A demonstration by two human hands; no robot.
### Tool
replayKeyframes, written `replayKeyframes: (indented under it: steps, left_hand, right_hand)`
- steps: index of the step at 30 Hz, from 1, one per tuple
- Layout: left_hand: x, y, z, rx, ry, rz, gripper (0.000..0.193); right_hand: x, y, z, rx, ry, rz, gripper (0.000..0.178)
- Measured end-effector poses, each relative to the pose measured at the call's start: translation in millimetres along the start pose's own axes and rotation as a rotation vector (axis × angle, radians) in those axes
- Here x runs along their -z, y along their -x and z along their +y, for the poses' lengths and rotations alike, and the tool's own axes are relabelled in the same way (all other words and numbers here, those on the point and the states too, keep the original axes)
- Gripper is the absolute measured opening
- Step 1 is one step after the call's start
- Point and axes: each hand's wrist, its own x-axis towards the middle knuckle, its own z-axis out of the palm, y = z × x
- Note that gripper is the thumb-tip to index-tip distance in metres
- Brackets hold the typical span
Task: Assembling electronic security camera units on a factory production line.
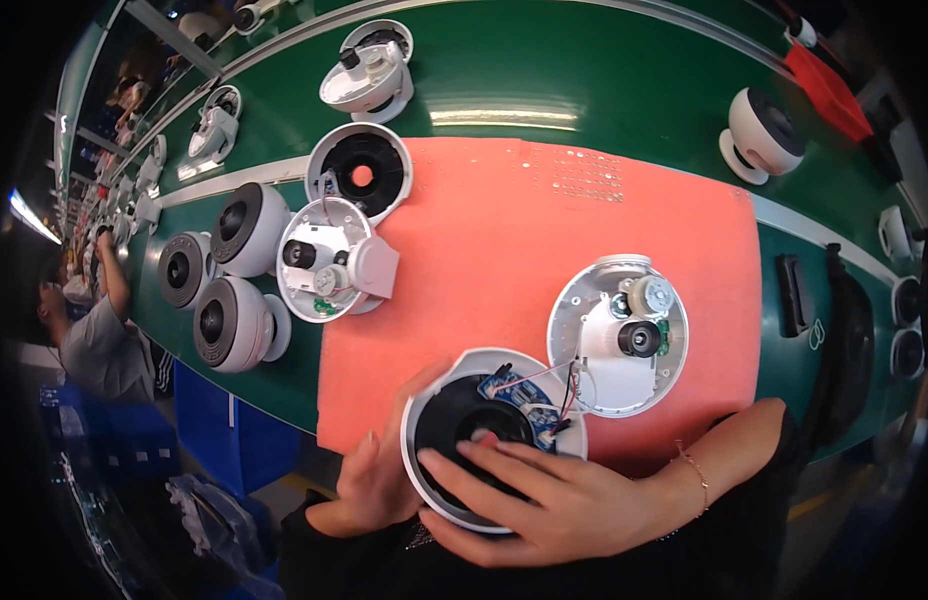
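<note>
Closed globe-shaped units [250, 230] at left appear finished. The left hand [376, 490] lies against the open white shell [442, 420] on the pink mat [484, 240]; its grip, partly hidden, cannot be told. The right hand [574, 510] clasps the shell's near rim. Right of it, the motor-bearing half [609, 375] hangs unjoined, apparently wired to the blue circuit board [510, 394].

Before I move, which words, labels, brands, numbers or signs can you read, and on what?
None can be read clearly.
Small blue circuit board near the right hand: pale marks, too small.
Dark grey face on the lower-left round white housing: faint marks, too blurred.
Flat salmon mat: pale dots, no legible text.
</note>
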Motion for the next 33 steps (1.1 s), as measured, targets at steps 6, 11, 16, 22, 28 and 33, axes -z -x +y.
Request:
replayKeyframes:
  steps: [6, 11, 16, 22, 28, 33]
  left_hand:
    - [9.5, -42.5, 0.7, -0.088, -0.531, -0.153, 0.079]
    - [-6.3, -97.1, -29.3, -0.234, -0.925, -0.405, 0.078]
    - [-12.4, -104.5, -19.2, -0.162, -0.810, -0.488, 0.079]
    - [-7.9, -88.2, -19.3, -0.146, -0.588, -0.311, 0.045]
    - [-35.6, -78.5, 2.3, -0.524, -1.228, -0.327, 0.030]
    - [-38.6, -81.0, 5.5, -0.573, -1.311, -0.315, 0.046]
  right_hand:
    - [59.3, 44.6, 7.0, -0.325, -0.702, -0.146, 0.055]
    - [86.6, 95.7, 16.3, -0.545, -0.732, 0.136, 0.052]
    - [109.8, 110.3, 16.2, -0.941, -0.703, 0.154, 0.045]
    - [90.0, 101.7, 31.5, -1.181, -1.168, 0.120, 0.045]
    - [73.2, 114.7, 21.6, -1.114, -1.279, 0.200, 0.052]
    - [76.2, 104.9, 30.7, -0.994, -0.993, 0.243, 0.054]
